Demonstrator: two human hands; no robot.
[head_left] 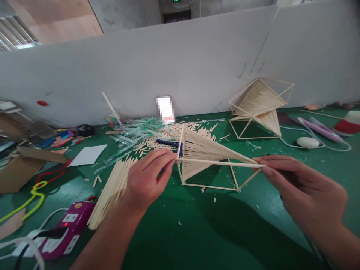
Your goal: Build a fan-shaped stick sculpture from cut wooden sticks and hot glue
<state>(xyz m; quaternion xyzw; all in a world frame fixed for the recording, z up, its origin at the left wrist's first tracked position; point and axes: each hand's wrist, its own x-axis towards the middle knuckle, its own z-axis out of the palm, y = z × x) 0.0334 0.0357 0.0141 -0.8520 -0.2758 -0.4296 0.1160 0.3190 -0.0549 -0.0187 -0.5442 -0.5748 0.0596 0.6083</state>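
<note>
A thin wooden stick (208, 162) runs level between my two hands, across the near side of a wooden stick frame (208, 186). My left hand (150, 174) pinches its left end, by the frame's upright corner. At the other end, the thumb and fingers of my right hand (300, 187) close on the stick where it meets the frame's right corner. Whether the stick is fixed to the frame, I cannot tell. Inside the frame, a fan of closely set sticks (199, 150) twists from the left side toward the right corner.
A bundle of long sticks (112, 191) lies left of the frame, near a magenta power strip (67, 228). Behind are cut stick pieces (149, 144), clear glue sticks (135, 131) and a bright phone (165, 108). A similar stick model (258, 101) stands back right, near a purple glue gun (317, 129).
</note>
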